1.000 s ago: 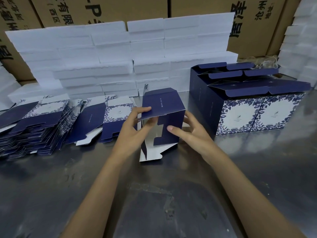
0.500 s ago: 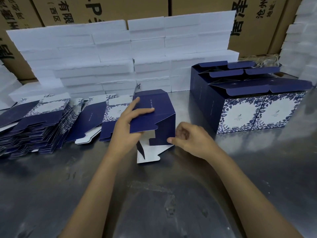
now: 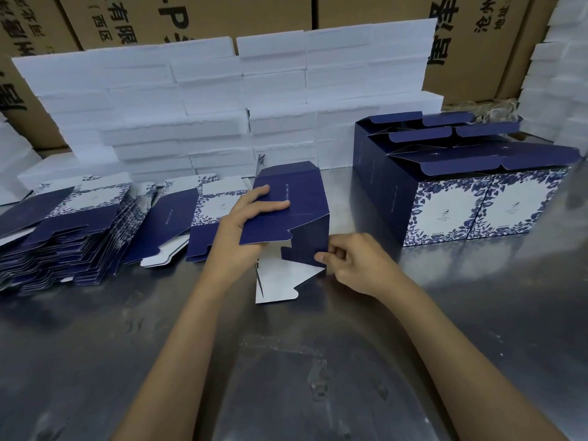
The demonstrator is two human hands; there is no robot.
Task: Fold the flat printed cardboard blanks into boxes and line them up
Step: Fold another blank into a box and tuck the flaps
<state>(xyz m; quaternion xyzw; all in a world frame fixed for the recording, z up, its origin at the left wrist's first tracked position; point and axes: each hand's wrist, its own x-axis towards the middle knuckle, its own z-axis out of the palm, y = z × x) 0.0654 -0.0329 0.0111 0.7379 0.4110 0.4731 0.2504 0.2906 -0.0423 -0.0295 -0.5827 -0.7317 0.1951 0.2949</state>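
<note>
Head view: left hand [image 3: 241,230] is gripping the half-formed navy printed cardboard box [image 3: 299,198], fingers flat on top; right hand [image 3: 353,265] is pinching its lower corner.

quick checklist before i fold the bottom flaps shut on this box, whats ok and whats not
1. Left hand holds the half-opened navy cardboard box, fingers flat on its top panel: ok.
2. Right hand pinches the box's lower right corner: ok.
3. White-backed bottom flap lies open on the steel table, not yet tucked: not ok.
4. Box squared up: cannot tell, it looks slanted.
5. Bare table in front of the row of finished navy floral boxes for lining up: ok.
6. Stack of flat printed blanks at left for the next one: ok.
</note>
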